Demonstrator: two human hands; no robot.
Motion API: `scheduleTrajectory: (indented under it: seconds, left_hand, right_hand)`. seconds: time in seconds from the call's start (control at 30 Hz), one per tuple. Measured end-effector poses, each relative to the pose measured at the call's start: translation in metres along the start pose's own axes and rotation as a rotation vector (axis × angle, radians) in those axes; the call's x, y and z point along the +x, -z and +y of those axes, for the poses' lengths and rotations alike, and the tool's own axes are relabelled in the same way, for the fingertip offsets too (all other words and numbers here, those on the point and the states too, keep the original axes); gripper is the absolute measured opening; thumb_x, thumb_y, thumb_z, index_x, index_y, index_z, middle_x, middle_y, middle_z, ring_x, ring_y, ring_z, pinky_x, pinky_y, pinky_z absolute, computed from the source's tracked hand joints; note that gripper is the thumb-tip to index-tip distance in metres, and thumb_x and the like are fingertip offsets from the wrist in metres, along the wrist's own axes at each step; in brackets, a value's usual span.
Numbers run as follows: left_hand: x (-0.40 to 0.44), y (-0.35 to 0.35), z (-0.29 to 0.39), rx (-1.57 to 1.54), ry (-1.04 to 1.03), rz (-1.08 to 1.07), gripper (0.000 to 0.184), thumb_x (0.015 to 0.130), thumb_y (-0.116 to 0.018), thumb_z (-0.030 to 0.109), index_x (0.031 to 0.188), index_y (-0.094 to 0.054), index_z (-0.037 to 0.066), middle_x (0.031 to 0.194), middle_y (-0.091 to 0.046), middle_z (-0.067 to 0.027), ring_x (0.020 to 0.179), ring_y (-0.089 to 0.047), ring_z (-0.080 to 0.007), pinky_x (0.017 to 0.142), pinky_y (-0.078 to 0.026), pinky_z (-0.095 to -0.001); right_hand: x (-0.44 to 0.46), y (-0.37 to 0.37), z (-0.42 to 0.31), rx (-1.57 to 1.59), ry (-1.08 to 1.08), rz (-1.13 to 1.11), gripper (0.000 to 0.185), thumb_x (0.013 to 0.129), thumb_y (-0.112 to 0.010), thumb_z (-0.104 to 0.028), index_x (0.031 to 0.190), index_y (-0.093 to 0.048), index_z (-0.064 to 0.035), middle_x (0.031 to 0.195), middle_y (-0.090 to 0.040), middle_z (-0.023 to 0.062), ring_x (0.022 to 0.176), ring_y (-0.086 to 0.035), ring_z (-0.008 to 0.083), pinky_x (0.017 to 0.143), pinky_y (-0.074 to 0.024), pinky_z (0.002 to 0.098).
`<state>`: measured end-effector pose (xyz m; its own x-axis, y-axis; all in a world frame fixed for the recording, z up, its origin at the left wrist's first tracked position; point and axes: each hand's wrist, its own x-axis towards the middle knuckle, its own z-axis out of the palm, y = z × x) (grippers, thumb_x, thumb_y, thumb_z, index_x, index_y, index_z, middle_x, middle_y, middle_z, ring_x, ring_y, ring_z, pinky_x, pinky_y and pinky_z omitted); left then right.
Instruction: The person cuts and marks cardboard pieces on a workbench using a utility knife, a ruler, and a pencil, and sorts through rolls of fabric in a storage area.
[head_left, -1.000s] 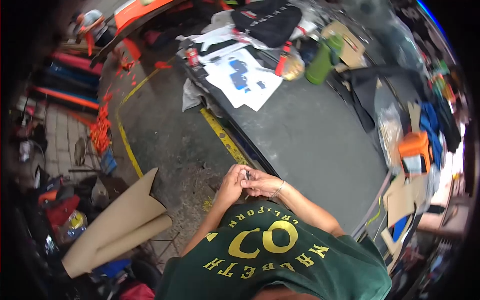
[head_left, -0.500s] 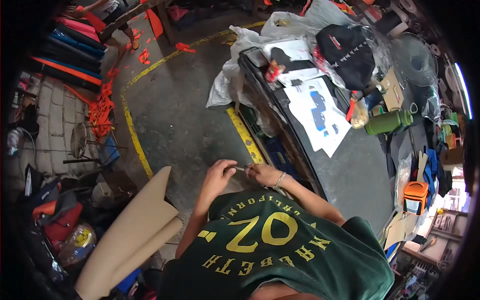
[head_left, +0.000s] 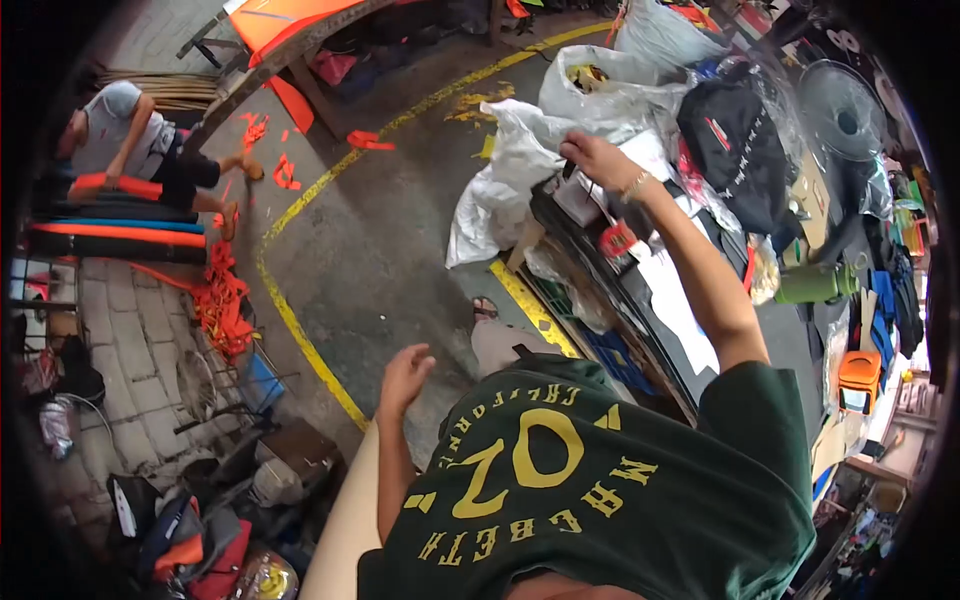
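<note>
My right hand (head_left: 598,162) reaches out over the near-left corner of the dark table (head_left: 560,215), beside white plastic sacks (head_left: 500,190). Its fingers are closed, with a small dark thing at the fingertips that I cannot make out. Below the wrist, a round red item (head_left: 617,239) lies on the table by white paper sheets (head_left: 672,300). On the left, my left hand (head_left: 406,374) hangs above the floor with its fingers loosely apart, holding nothing. Under that arm stands a rolled beige sheet (head_left: 345,510), partly hidden.
A green bottle (head_left: 812,284), a black bag (head_left: 735,145) and a fan (head_left: 842,112) are on the right. At the left, a person (head_left: 125,130) sits by fabric rolls (head_left: 120,243). Orange scraps (head_left: 222,305) and piled bags (head_left: 200,550) lie on the floor.
My hands were together in front of my body around a small thing; they have parted. The right moved forward to the table corner, the left dropped aside. My view has turned left.
</note>
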<state>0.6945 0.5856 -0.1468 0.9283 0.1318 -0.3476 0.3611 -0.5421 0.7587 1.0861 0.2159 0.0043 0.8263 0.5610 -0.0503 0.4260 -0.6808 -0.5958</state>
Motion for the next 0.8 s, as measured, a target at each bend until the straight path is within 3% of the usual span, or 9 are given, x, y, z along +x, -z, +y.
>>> scheduleTrajectory:
  seconds: [0.07, 0.17, 0.33, 0.4, 0.53, 0.6, 0.67, 0.7, 0.8]
  left_hand:
    - [0.013, 0.001, -0.028, 0.022, 0.112, -0.038, 0.040, 0.093, -0.074, 0.026, 0.127, -0.069, 0.005, 0.119, -0.073, -0.0178, 0.102, -0.073, -0.0304, 0.090, -0.057, -0.0395]
    - [0.027, 0.018, -0.061, 0.052, 0.259, -0.115, 0.043, 0.093, -0.075, 0.026, 0.129, -0.068, 0.005, 0.120, -0.074, -0.0182, 0.102, -0.074, -0.0314, 0.090, -0.057, -0.0403]
    - [0.063, 0.064, -0.073, 0.092, 0.313, -0.222, 0.046, 0.092, -0.076, 0.028, 0.131, -0.068, 0.005, 0.120, -0.074, -0.0189, 0.104, -0.074, -0.0320, 0.090, -0.057, -0.0410]
    - [0.093, 0.087, -0.068, 0.208, 0.190, -0.280, 0.046, 0.092, -0.076, 0.029, 0.129, -0.068, 0.004, 0.120, -0.074, -0.0190, 0.105, -0.074, -0.0332, 0.091, -0.057, -0.0415]
    - [0.171, 0.113, -0.006, 0.281, -0.122, -0.412, 0.049, 0.092, -0.076, 0.031, 0.130, -0.067, 0.002, 0.123, -0.072, -0.0190, 0.111, -0.071, -0.0317, 0.095, -0.055, -0.0405]
    - [0.204, 0.101, 0.044, 0.194, -0.263, -0.527, 0.051, 0.092, -0.078, 0.029, 0.133, -0.064, 0.001, 0.127, -0.071, -0.0189, 0.116, -0.068, -0.0281, 0.099, -0.053, -0.0398]
    - [0.211, 0.079, 0.120, 0.150, -0.348, -0.706, 0.053, 0.091, -0.080, 0.023, 0.137, -0.062, 0.002, 0.132, -0.069, -0.0165, 0.120, -0.065, -0.0236, 0.102, -0.050, -0.0384]
    - [0.198, 0.070, 0.169, 0.138, -0.487, -0.766, 0.051, 0.091, -0.080, 0.021, 0.136, -0.063, 0.003, 0.131, -0.068, -0.0137, 0.121, -0.063, -0.0212, 0.103, -0.049, -0.0366]
    - [0.130, 0.052, 0.293, -0.060, -0.926, -0.933, 0.058, 0.085, -0.087, 0.020, 0.133, -0.062, 0.001, 0.122, -0.068, -0.0069, 0.113, -0.062, -0.0165, 0.104, -0.048, -0.0335]
  right_hand:
    - [0.057, 0.002, 0.035, -0.159, -0.166, 0.012, 0.040, 0.103, -0.053, -0.040, 0.118, -0.065, -0.0051, 0.107, -0.072, 0.0254, 0.104, -0.069, 0.0433, 0.093, -0.0517, 0.0513]
    - [0.115, -0.008, 0.100, -0.300, -0.167, -0.060, 0.047, 0.102, -0.053, -0.044, 0.130, -0.066, -0.0093, 0.124, -0.069, 0.0251, 0.116, -0.065, 0.0416, 0.100, -0.0517, 0.0486]
    - [0.113, 0.011, 0.097, -0.350, -0.122, 0.059, 0.057, 0.100, -0.055, -0.055, 0.138, -0.066, -0.0132, 0.142, -0.061, 0.0203, 0.127, -0.060, 0.0375, 0.104, -0.0515, 0.0464]
    - [0.072, 0.052, 0.017, 0.006, -0.486, -0.045, 0.059, 0.100, -0.055, -0.059, 0.133, -0.068, -0.0125, 0.129, -0.070, 0.0185, 0.118, -0.066, 0.0389, 0.105, -0.0502, 0.0442]
    - [-0.035, 0.097, -0.025, -0.302, -0.269, 0.189, 0.051, 0.103, -0.058, -0.055, 0.132, -0.069, -0.0144, 0.107, -0.074, 0.0099, 0.070, -0.067, 0.0200, 0.067, -0.0562, 0.0329]
    - [-0.119, 0.111, -0.097, -0.035, -0.310, 0.391, 0.050, 0.106, -0.053, -0.045, 0.131, -0.067, -0.0041, 0.106, -0.073, 0.0136, 0.077, -0.067, 0.0170, 0.066, -0.0550, 0.0349]
    - [-0.196, 0.132, -0.199, 0.091, -0.411, 0.537, 0.046, 0.105, -0.056, -0.038, 0.134, -0.063, -0.0029, 0.111, -0.071, 0.0214, 0.083, -0.070, 0.0312, 0.071, -0.0574, 0.0426]
    - [-0.224, 0.141, -0.248, 0.153, -0.446, 0.610, 0.045, 0.105, -0.057, -0.034, 0.136, -0.061, -0.0023, 0.113, -0.071, 0.0253, 0.086, -0.071, 0.0384, 0.073, -0.0587, 0.0464]
    - [-0.304, 0.133, -0.355, 0.080, -0.526, 0.766, 0.047, 0.104, -0.057, -0.036, 0.137, -0.060, -0.0027, 0.115, -0.069, 0.0247, 0.088, -0.071, 0.0379, 0.075, -0.0579, 0.0466]
